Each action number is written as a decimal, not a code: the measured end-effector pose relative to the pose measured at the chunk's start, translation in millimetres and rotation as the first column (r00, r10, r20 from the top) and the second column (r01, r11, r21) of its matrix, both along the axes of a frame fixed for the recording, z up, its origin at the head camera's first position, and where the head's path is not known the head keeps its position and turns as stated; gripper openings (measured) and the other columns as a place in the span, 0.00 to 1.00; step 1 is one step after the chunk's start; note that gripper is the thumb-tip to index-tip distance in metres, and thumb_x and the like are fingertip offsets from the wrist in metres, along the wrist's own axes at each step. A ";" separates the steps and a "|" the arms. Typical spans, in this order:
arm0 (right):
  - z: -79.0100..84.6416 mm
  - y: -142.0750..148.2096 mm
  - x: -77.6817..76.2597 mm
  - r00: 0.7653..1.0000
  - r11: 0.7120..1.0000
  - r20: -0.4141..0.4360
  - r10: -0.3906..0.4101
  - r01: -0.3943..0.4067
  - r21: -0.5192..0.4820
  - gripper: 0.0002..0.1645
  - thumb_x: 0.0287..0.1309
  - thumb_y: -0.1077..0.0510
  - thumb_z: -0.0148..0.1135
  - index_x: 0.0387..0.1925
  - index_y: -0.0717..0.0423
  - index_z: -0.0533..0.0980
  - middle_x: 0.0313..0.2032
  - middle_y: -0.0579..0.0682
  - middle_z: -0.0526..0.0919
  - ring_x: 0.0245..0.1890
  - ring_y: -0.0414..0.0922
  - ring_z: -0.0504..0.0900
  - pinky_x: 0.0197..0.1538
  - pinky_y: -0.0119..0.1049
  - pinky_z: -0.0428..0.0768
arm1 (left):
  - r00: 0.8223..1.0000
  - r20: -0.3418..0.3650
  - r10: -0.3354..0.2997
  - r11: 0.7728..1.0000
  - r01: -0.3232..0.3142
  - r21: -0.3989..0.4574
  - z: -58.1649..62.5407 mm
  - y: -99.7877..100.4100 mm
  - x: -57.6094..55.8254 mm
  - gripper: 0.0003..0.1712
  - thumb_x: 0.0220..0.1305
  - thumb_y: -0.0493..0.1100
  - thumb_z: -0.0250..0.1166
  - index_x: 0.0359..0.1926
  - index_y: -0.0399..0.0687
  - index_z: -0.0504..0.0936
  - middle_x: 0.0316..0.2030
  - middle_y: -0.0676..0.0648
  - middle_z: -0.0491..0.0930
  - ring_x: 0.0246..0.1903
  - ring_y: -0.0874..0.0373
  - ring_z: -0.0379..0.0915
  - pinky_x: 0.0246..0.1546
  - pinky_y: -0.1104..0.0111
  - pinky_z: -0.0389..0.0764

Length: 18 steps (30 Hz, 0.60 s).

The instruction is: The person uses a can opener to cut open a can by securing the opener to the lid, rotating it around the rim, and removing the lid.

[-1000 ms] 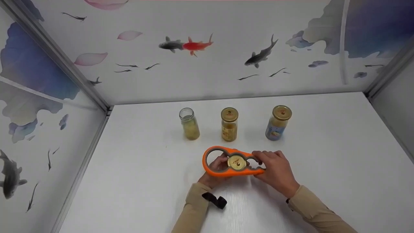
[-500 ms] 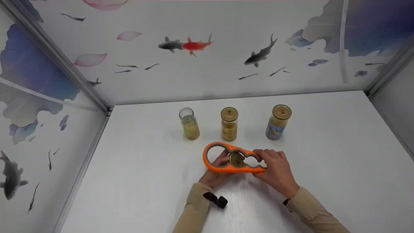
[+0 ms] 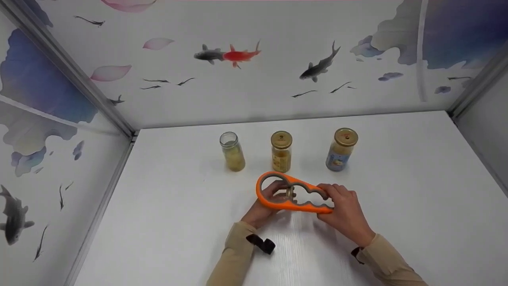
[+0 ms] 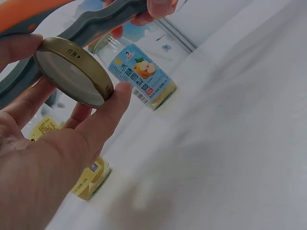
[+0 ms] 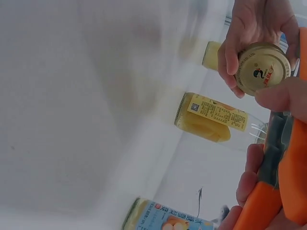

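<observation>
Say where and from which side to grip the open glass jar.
Grip the open glass jar round its lower body, ideally from its left: it stands upright and lidless, so keeping it level should avoid spills, and the yellow-labelled jar neighbours it on the right. The left hand holds a gold lid and the right hand a jar opener, so free one first.

From above, the head view faces forward and down over the white table (image 3: 158, 222). Close in and tilted, the wrist views share the gold lid (image 4: 73, 72), upper left in the left wrist's frame, upper right in the right's.
</observation>
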State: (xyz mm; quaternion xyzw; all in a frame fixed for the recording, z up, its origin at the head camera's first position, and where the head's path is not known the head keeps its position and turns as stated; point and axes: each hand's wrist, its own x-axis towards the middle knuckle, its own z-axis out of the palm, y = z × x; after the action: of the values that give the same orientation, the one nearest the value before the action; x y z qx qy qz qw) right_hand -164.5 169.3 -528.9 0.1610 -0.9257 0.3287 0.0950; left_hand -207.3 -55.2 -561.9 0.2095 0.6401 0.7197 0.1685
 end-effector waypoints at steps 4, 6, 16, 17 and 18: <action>-0.2 5.2 0.5 1.000 1.000 -0.001 -0.009 0.009 0.001 0.33 0.34 0.66 0.74 0.49 0.56 0.77 0.32 0.46 0.77 0.36 0.46 0.71 0.40 0.46 0.67 | 0.998 -0.024 0.055 0.994 -0.057 -0.094 2.5 -9.5 0.0 0.23 0.62 0.39 0.67 0.59 0.46 0.76 0.55 0.40 0.77 0.57 0.47 0.70 0.57 0.62 0.70; -0.4 7.7 0.1 1.000 1.000 0.000 -0.013 0.013 -0.004 0.32 0.34 0.66 0.74 0.49 0.56 0.77 0.32 0.45 0.76 0.35 0.45 0.70 0.39 0.45 0.66 | 0.997 -0.009 0.073 0.987 -0.074 -0.143 3.5 -14.0 -1.2 0.25 0.61 0.41 0.68 0.60 0.48 0.75 0.55 0.42 0.77 0.55 0.51 0.72 0.55 0.63 0.73; -0.4 12.3 0.2 0.997 0.999 0.075 -0.016 0.019 -0.035 0.29 0.36 0.68 0.71 0.47 0.58 0.76 0.32 0.47 0.74 0.36 0.45 0.68 0.40 0.46 0.63 | 0.987 0.093 0.131 0.982 -0.117 -0.146 1.7 -40.9 -9.2 0.24 0.61 0.36 0.65 0.59 0.41 0.75 0.59 0.37 0.71 0.55 0.49 0.71 0.53 0.60 0.72; -0.5 12.8 0.2 0.996 0.999 0.083 -0.022 0.025 -0.037 0.29 0.36 0.68 0.71 0.47 0.58 0.76 0.33 0.48 0.75 0.36 0.46 0.68 0.41 0.46 0.62 | 0.986 0.103 0.129 0.982 -0.112 -0.149 2.1 -43.6 -10.2 0.25 0.61 0.36 0.64 0.60 0.41 0.74 0.59 0.38 0.71 0.55 0.48 0.71 0.52 0.60 0.73; -0.7 13.6 0.2 0.996 0.999 0.090 -0.028 0.031 -0.039 0.28 0.37 0.68 0.70 0.47 0.59 0.76 0.33 0.49 0.75 0.36 0.46 0.68 0.41 0.46 0.62 | 0.986 0.110 0.125 0.982 -0.107 -0.156 2.5 -46.3 -11.3 0.25 0.61 0.36 0.64 0.60 0.40 0.73 0.59 0.39 0.70 0.56 0.47 0.71 0.51 0.60 0.75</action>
State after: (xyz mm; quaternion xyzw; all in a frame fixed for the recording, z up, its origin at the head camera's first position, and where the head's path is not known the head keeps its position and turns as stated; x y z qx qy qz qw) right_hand -164.3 182.9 -529.6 0.1304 -0.9245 0.3527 0.0615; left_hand -218.6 -101.5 -559.4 0.1149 0.6921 0.6897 0.1793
